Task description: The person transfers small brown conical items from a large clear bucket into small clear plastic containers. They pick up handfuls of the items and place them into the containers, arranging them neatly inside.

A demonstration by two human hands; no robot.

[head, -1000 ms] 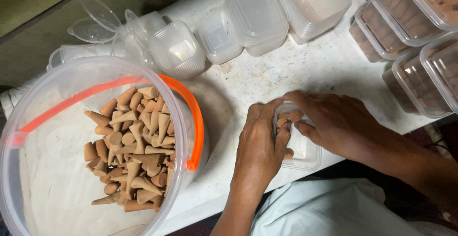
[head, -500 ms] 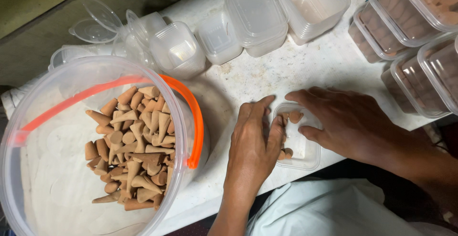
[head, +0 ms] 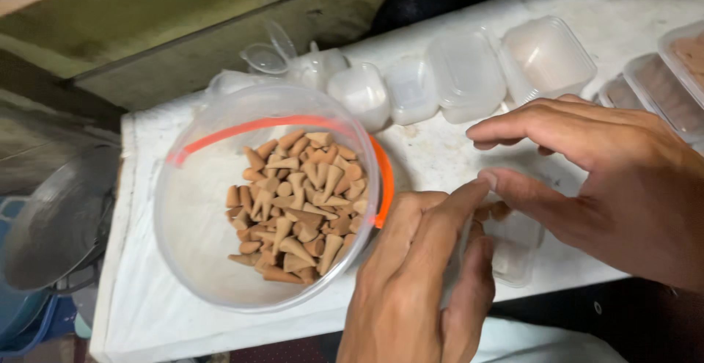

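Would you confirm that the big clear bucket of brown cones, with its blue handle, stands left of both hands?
Not quite: the handle is orange, not blue, as the head view shows. Otherwise right: the clear bucket of brown cones stands left of the left hand and the right hand.

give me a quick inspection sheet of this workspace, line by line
surface: white table, stained and worn
job's things: small clear box at the near edge, a few brown cones inside; clear tub with orange rim part full of brown cones
clutter: row of empty clear boxes along the far edge; filled lidded boxes at right
hands: left hand and right hand bare, both over the small clear box, fingers loosely spread, nothing clearly gripped
cables: nothing seen
surroundings: metal pan left of the table, blue crate beneath it; greenish wall behind
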